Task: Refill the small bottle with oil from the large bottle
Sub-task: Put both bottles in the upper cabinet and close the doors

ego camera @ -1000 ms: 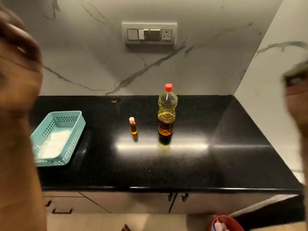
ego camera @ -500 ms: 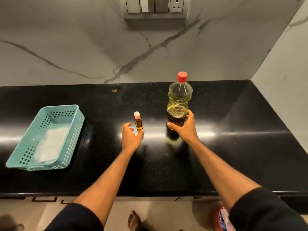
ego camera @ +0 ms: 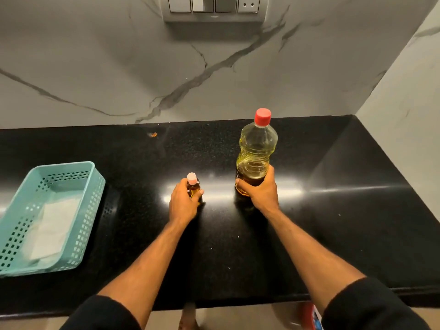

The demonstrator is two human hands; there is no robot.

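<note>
A small amber bottle [ego camera: 193, 185] with a pale pink cap stands upright on the black counter [ego camera: 333, 210]. My left hand [ego camera: 183, 202] is wrapped around its lower body. To its right stands the large clear oil bottle [ego camera: 257, 148] with a red cap, holding yellow oil. My right hand [ego camera: 260, 191] grips the large bottle near its base. Both caps are on. Both bottles rest on the counter.
A teal perforated basket [ego camera: 92, 186] with white cloth or paper inside sits at the counter's left. A marble wall with a switch panel [ego camera: 214, 8] rises behind, and another wall closes the right side. The counter's front edge runs below my forearms.
Both hands came down from beside the camera to the bottles. My left hand has closed around the small bottle; my right hand's grip on the large bottle has tightened.
</note>
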